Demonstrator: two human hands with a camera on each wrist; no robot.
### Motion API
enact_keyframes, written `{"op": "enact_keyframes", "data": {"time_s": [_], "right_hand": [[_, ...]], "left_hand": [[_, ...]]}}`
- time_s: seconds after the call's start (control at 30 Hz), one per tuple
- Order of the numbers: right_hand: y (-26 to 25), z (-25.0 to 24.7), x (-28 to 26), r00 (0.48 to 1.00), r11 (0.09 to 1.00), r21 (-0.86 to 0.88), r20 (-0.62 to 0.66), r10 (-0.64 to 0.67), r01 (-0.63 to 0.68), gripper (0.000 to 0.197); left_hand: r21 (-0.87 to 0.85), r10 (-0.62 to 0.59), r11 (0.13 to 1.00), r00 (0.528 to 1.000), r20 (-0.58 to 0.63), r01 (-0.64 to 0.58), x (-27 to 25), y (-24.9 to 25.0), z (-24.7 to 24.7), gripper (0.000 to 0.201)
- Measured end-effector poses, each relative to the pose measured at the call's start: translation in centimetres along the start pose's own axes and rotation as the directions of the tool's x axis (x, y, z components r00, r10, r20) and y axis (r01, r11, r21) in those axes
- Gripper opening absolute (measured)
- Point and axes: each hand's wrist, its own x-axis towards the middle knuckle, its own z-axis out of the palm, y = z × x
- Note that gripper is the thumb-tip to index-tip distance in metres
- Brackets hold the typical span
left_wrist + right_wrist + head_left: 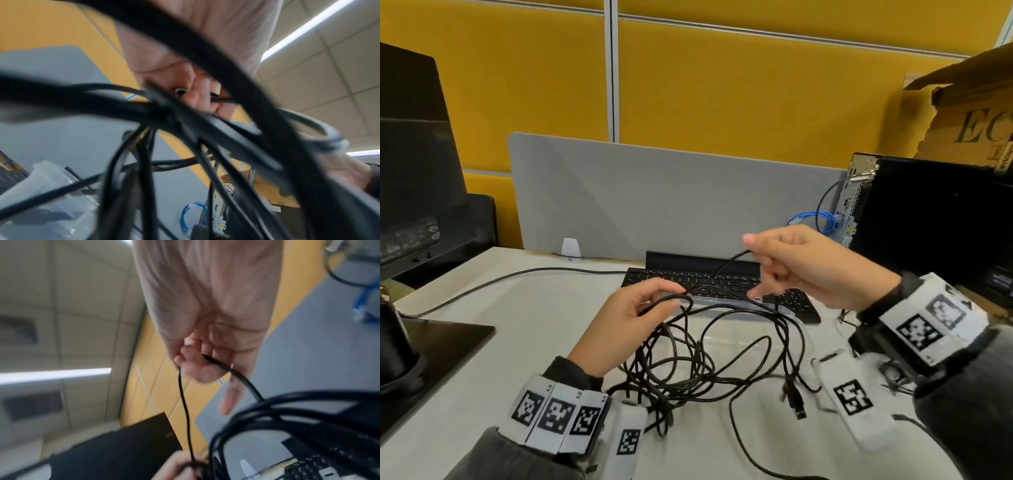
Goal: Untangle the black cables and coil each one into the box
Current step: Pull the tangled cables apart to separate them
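Cables [709, 363] — black ones — are still sitting in one big messy knot on the white worktop [524, 329], right in front of the person. Loops are crossing over each other, and one plug end [796, 401] is lying on the right side of the pile. I am judging that the job is only just starting: no cable looks pulled free yet, and none is rolled up into a neat ring.

The left hand [626, 322] is pinching a loop at the top of the knot, with its fingers [671, 303] and thumb curled round the strand. The right hand [808, 263] is lifted higher, and its fingers [197, 356] are squeezing one thin strand that is running down to the left hand. One finger of the right hand is sticking out straight and holding nothing.

A clear plastic box [739, 342] seems to be lying under the far part of the knot, just in front of the keyboard [722, 284]. It is see-through and hard to make out — I cannot tell if anything is coiled inside it. A torn cardboard box [969, 113] is standing at the far right on top of a black computer [928, 212], and its inside is hidden.

All the untangling and all the coiling are still waiting to be done.
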Motion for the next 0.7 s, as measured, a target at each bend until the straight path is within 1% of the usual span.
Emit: {"op": "enact_keyframes", "data": {"time_s": [0.03,0.07,0.1,0.13,0.17,0.2,0.23,0.27,0.3,0.33,0.37,0.4,0.43,0.47,0.5,0.53,0.6,0.63,0.7], "right_hand": [[-0.2,-0.5,-0.3,1.000,1.000,0.014,0.007,-0.006,0.005,0.029],[-0.2,-1.3,-0.5,1.000,0.996,-0.089,-0.013,-0.023,0.022,0.025],[-0.2,-2.1,-0.6,0.996,0.959,-0.278,-0.056,-0.072,0.054,0.022],[-0.2,-3.0,-0.8,0.981,0.871,-0.483,-0.115,-0.157,0.083,0.021],[-0.2,-3.9,-1.0,0.948,0.780,-0.620,-0.190,-0.254,0.084,0.022],[0.3,-5.1,-1.2,0.897,0.737,-0.672,-0.279,-0.342,0.071,0.024],[0.8,-6.5,-1.4,0.836,0.753,-0.656,-0.382,-0.393,0.055,0.024],[1.2,-7.8,-1.7,0.783,0.833,-0.550,-0.488,-0.386,0.068,0.023],[1.5,-9.0,-2.1,0.745,0.901,-0.426,-0.575,-0.337,0.078,0.023],[2.0,-10.0,-2.5,0.714,0.944,-0.326,-0.648,-0.265,0.054,0.022],[2.5,-10.8,-2.9,0.689,0.948,-0.317,-0.689,-0.226,-0.006,0.024],[3.2,-11.6,-3.2,0.646,0.905,-0.409,-0.723,-0.245,-0.115,0.028],[3.9,-12.6,-3.7,0.587,0.802,-0.542,-0.744,-0.319,-0.251,0.034],[4.3,-13.3,-4.3,0.523,0.671,-0.638,-0.745,-0.413,-0.379,0.038],[4.8,-14.1,-4.8,0.482,0.556,-0.677,-0.735,-0.477,-0.483,0.040],[5.2,-14.9,-5.3,0.483,0.486,-0.694,-0.719,-0.500,-0.531,0.041],[6.1,-16.3,-6.2,0.514,0.413,-0.690,-0.722,-0.464,-0.595,0.043],[6.4,-16.2,-6.3,0.543,0.415,-0.673,-0.740,-0.397,-0.613,0.040],[7.7,-15.1,-6.1,0.649,0.430,-0.654,-0.739,-0.183,-0.623,0.026]], "left_hand": [[0.002,-0.004,1.000,1.000,-0.020,0.004,0.1,0.0,-0.2,0.016],[-0.008,-0.009,1.000,0.999,-0.049,0.008,0.1,0.0,-0.4,0.016],[-0.023,-0.018,1.000,0.996,-0.084,0.017,0.1,0.0,-0.8,0.017],[-0.033,-0.029,0.999,0.993,-0.117,0.026,0.1,-0.1,-1.2,0.017],[-0.035,-0.041,0.999,0.989,-0.145,0.036,0.2,-0.3,-1.5,0.018],[-0.032,-0.050,0.998,0.985,-0.163,0.046,0.2,-0.4,-1.8,0.017],[-0.032,-0.059,0.998,0.982,-0.181,0.054,0.3,-0.5,-2.1,0.017],[-0.035,-0.064,0.998,0.977,-0.202,0.058,0.3,-0.6,-2.4,0.017],[-0.038,-0.065,0.998,0.971,-0.228,0.058,0.3,-0.6,-2.6,0.017],[-0.039,-0.066,0.998,0.966,-0.252,0.058,0.3,-0.7,-2.8,0.017],[-0.041,-0.068,0.997,0.961,-0.268,0.060,0.3,-0.7,-3.0,0.016],[-0.044,-0.072,0.997,0.958,-0.278,0.062,0.3,-0.8,-3.1,0.015],[-0.051,-0.077,0.997,0.955,-0.286,0.065,0.3,-0.8,-3.1,0.014],[-0.059,-0.085,0.996,0.952,-0.294,0.071,0.3,-0.9,-3.1,0.014],[-0.070,-0.100,0.994,0.948,-0.303,0.082,0.3,-1.0,-3.1,0.014],[-0.085,-0.116,0.992,0.942,-0.316,0.094,0.4,-1.2,-3.2,0.015],[-0.106,-0.134,0.989,0.930,-0.343,0.103,0.4,-1.5,-3.4,0.016],[-0.101,-0.136,0.989,0.926,-0.351,0.107,0.4,-1.7,-3.3,0.015],[-0.084,-0.135,0.990,0.923,-0.361,0.112,0.5,-1.8,-3.2,0.015]]}}
